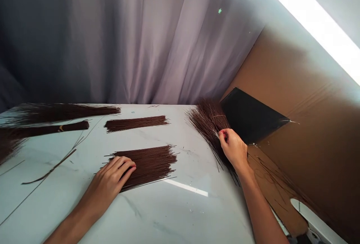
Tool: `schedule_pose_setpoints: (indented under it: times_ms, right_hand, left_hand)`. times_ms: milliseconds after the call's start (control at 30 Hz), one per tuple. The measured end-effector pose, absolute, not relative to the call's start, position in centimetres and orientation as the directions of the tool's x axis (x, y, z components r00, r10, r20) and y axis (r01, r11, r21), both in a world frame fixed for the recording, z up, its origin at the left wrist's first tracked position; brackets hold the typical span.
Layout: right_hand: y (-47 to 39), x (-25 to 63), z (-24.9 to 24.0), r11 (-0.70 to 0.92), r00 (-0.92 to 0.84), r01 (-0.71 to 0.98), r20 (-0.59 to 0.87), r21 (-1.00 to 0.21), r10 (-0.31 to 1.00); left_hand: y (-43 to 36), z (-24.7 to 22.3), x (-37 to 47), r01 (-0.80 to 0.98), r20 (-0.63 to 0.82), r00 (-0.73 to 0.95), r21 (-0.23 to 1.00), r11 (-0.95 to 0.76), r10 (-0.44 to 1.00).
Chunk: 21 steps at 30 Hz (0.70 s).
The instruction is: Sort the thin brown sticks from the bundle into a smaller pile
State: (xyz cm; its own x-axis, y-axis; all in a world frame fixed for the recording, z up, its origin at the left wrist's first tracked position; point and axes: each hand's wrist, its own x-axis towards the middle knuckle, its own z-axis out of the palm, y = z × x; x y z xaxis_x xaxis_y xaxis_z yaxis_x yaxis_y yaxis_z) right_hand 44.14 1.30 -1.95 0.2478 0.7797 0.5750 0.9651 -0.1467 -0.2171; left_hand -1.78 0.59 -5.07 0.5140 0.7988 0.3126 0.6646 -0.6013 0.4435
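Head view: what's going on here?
A person's left hand rests on a flat spread of brown strands on a white table. Their right hand is curled at a loose pile by the table's right side; whether it grips any strands is unclear. A smaller bundle lies beyond the spread, a tied bundle off to the left.

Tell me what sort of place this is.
Probably a small handcraft workspace: thin brown strands lie in separate bunches on a marble-patterned table, with a gray curtain hanging behind it.
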Motion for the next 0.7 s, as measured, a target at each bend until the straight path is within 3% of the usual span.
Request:
schedule_pose_setpoints:
  times_ms: [200, 333, 400, 500, 600, 700]
  right_hand:
    - [1.1, 43.8, -1.0, -0.02, 0.144, 0.977, 0.594, -0.21, 0.792]
    - [0.7, 39.8, -0.1, 0.276, -0.065, 0.925, 0.605, -0.262, 0.794]
    - [0.2, 36.4, 0.0, 0.391, -0.144, 0.862, 0.584, -0.322, 0.798]
    - [-0.9, 31.3, -0.3, 0.526, -0.29, 0.762, 0.527, -0.378, 0.799]
    - [-1.8, 28.3, -1.0, 0.591, -0.385, 0.707, 0.489, -0.39, 0.783]
    - [-2.1, 27.4, -1.6, 0.596, -0.409, 0.689, 0.457, -0.413, 0.79]
  left_hand:
    - [0.5, -5.1, -1.6, 0.664, 0.352, 0.501, 0.43, -0.612, 0.791]
    - [0.2, -3.7, -0.6, 0.634, 0.289, 0.367, 0.618, -0.465, 0.884]
    - [0.0, -2.6, 0.1, 0.541, 0.186, 0.249, 0.787, -0.296, 0.95]
    - [-0.2, -1.0, 1.1, 0.21, 0.024, 0.189, 0.976, -0.064, 0.982]
    - [-0.3, -0.2, 1.4, 0.028, -0.029, 0.143, 0.999, 0.025, 0.989]
    - [-0.5, -0.1, 1.3, -0.021, -0.029, 0.101, 0.999, 0.031, 0.994]
